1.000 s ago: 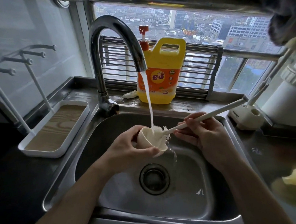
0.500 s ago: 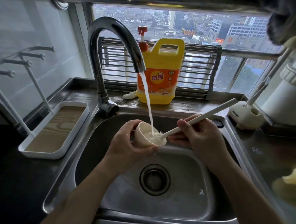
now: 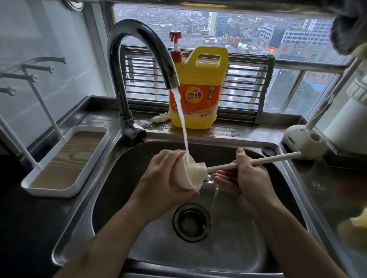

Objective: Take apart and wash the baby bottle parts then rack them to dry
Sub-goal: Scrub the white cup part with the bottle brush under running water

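Observation:
My left hand point(image 3: 163, 176) grips a cream bottle cap point(image 3: 184, 178) over the steel sink point(image 3: 116, 178), its opening tipped toward the right. Water from the faucet point(image 3: 140, 58) runs onto the cap's rim and spills off below. My right hand point(image 3: 242, 178) holds the long cream handle of a bottle brush point(image 3: 251, 162), whose white bristle head sits inside the cap.
A white drying rack point(image 3: 69, 158) with a wood-look tray and bare pegs stands left of the sink. A yellow detergent jug point(image 3: 199, 90) sits behind it on the ledge. A white brush holder point(image 3: 301, 140) and a white appliance point(image 3: 358, 118) stand at the right. The drain point(image 3: 192, 222) lies below my hands.
My left hand has tipped the cap so its opening faces right instead of up. The brush handle has dropped to a flatter angle, its head still inside the cap.

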